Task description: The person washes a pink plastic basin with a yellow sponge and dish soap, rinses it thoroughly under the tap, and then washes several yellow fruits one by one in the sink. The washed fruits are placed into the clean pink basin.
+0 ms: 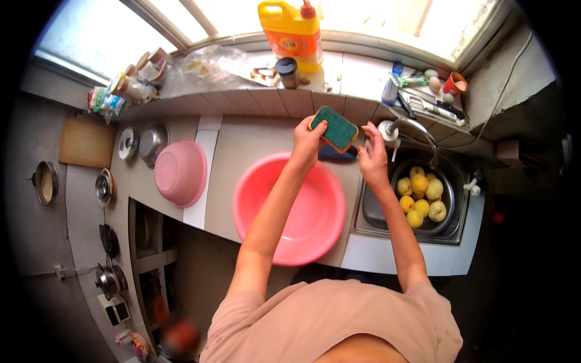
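The left grip (pixel 308 142) was closed on the left end of a green-and-yellow scouring sponge (pixel 336 130), its thumb pressed against the green face. The sponge slanted out from that grip toward the right one, green side up. The right grip (pixel 373 156) held nothing; its fingers were loosely parted just beside the sponge's right end. Between the two grips, partly hidden under the sponge, was a dark blue object (pixel 339 153) too covered to identify.

Nearer the body than the left grip, beneath its forearm, a round pink plastic basin (pixel 318 212) stood on the beige surface (pixel 242 136). Well to the left of that grip, a pink colander (pixel 181 172) lay beside a metal bowl (pixel 154 145). Beyond the grips, a yellow jug (pixel 296 42) and a dark-lidded jar (pixel 287 72) stood on the tiled window ledge (pixel 351 69).

To the right of the right grip, a curved metal faucet (pixel 430 139) reached over the sink (pixel 373 209), where a steel bowl (pixel 451 199) held yellow peaches (pixel 422 207).
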